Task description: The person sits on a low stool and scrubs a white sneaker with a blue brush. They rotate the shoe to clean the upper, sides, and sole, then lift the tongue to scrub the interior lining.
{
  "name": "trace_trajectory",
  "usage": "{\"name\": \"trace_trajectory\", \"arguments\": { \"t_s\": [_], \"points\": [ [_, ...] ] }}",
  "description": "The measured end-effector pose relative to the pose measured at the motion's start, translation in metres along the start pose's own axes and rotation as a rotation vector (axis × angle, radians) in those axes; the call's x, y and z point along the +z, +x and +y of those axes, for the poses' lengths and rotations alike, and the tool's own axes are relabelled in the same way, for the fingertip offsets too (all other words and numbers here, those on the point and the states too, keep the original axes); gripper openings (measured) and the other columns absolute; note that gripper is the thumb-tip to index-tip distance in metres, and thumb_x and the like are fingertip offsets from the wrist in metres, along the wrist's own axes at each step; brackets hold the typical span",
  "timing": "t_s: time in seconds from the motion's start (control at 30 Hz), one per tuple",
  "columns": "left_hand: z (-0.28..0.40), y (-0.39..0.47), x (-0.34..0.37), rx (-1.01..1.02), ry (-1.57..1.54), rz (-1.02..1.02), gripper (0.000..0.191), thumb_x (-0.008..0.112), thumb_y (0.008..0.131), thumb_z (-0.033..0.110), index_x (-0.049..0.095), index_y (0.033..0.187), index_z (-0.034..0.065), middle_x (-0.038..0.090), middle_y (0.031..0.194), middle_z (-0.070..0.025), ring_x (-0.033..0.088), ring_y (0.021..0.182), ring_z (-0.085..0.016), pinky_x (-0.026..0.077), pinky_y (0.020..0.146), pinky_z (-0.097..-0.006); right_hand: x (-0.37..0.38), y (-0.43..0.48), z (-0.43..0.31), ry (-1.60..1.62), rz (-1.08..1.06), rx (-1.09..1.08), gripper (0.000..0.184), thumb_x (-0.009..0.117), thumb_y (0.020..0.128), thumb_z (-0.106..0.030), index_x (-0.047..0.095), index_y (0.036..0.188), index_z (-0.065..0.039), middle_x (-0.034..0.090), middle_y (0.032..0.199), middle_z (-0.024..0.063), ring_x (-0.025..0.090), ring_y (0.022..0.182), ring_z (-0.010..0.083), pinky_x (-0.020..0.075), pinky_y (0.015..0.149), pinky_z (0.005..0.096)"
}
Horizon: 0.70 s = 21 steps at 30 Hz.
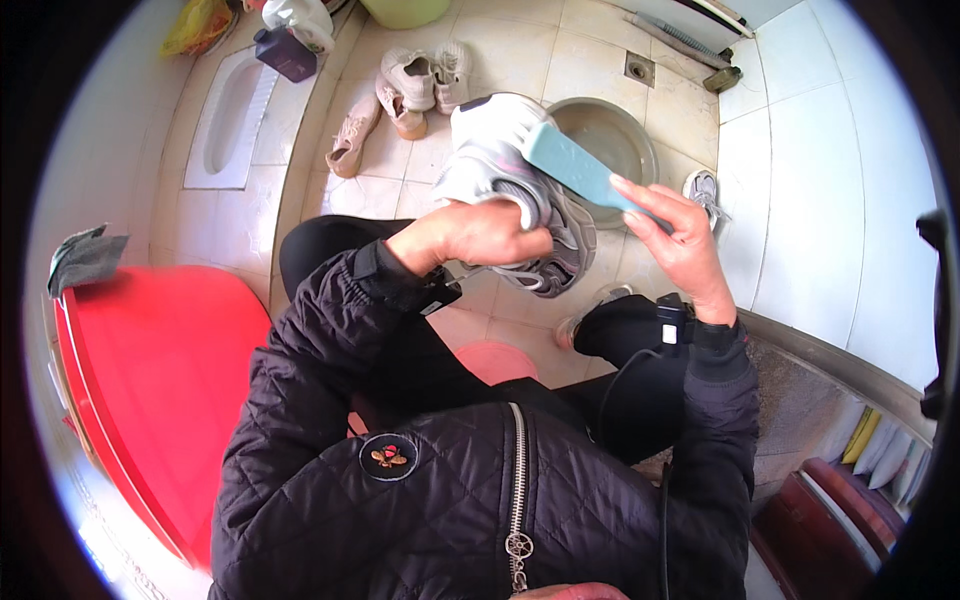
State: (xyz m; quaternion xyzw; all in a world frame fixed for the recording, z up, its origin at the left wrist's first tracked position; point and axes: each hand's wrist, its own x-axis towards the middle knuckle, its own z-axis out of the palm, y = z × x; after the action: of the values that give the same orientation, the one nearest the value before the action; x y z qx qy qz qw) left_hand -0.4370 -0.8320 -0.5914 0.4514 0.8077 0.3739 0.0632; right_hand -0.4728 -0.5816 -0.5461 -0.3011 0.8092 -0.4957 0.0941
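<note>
My left hand (476, 236) grips a white and grey sneaker (499, 124), its fingers at the shoe's opening. The sneaker is tilted, with a thick white part at the top and loose laces hanging below the hand. A light blue brush (574, 161) is held by its handle in my right hand (679, 244). Its head lies against the white part of the sneaker, and its bristles are mostly hidden. Under and beside the sneaker, a round grey-green basin (600, 124) stands on the floor, partly covered by shoe and brush.
Several pale shoes (409, 82) stand beyond the left hand. A squat toilet (229, 124) and dark bottle (285, 54) are at upper left. Another sneaker (703, 187) rests near the right wall. A floor drain (639, 69) lies behind the basin; a red panel (165, 360) is at left.
</note>
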Motion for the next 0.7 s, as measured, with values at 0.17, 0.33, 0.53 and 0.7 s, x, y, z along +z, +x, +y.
{"name": "trace_trajectory", "arguments": {
  "t_s": [0.17,0.33,0.53,0.7],
  "points": [
    [0.004,0.012,0.037,0.112,0.348,-0.202,0.019,0.055,0.078,0.015,0.056,0.091,0.0005,0.059,0.077,-0.0124,0.060,0.073,-0.028,0.048,0.066,-0.0368,0.023,0.014,-0.005,-0.085,0.041,0.000,0.039,0.062,0.085,0.003,0.061,0.123,-0.004,0.063,0.088,0.0057,0.053,0.074,0.0110,0.0428,0.068,0.0216],
    [0.000,0.000,0.004,-0.402,-0.358,0.146,0.035,0.058,0.077,0.013,0.056,0.108,-0.0032,0.062,0.098,-0.0210,0.059,0.094,-0.034,0.047,0.085,-0.0403,0.000,-0.002,-0.008,-0.014,-0.053,0.077,0.039,0.062,0.087,0.000,0.060,0.125,-0.006,0.064,0.093,0.0058,0.054,0.078,0.0093,0.0438,0.072,0.0226],
    [0.008,-0.002,-0.014,-0.517,-0.202,-0.138,0.033,0.050,0.087,0.030,0.062,0.097,0.0010,0.064,0.086,-0.0233,0.063,0.084,-0.035,0.049,0.077,-0.0417,0.015,-0.006,-0.007,0.105,0.054,0.001,0.038,0.061,0.089,0.000,0.060,0.126,-0.005,0.065,0.099,0.0055,0.057,0.086,0.0094,0.0447,0.076,0.0220],
    [0.011,0.013,0.004,-0.498,-0.332,0.016,0.032,0.055,0.083,0.024,0.061,0.098,-0.0043,0.064,0.086,-0.0248,0.063,0.084,-0.034,0.049,0.078,-0.0407,0.023,0.010,-0.004,-0.052,0.040,0.038,0.036,0.060,0.088,0.000,0.059,0.124,0.000,0.066,0.115,0.0105,0.061,0.103,0.0139,0.0459,0.090,0.0261]
  ]
}}
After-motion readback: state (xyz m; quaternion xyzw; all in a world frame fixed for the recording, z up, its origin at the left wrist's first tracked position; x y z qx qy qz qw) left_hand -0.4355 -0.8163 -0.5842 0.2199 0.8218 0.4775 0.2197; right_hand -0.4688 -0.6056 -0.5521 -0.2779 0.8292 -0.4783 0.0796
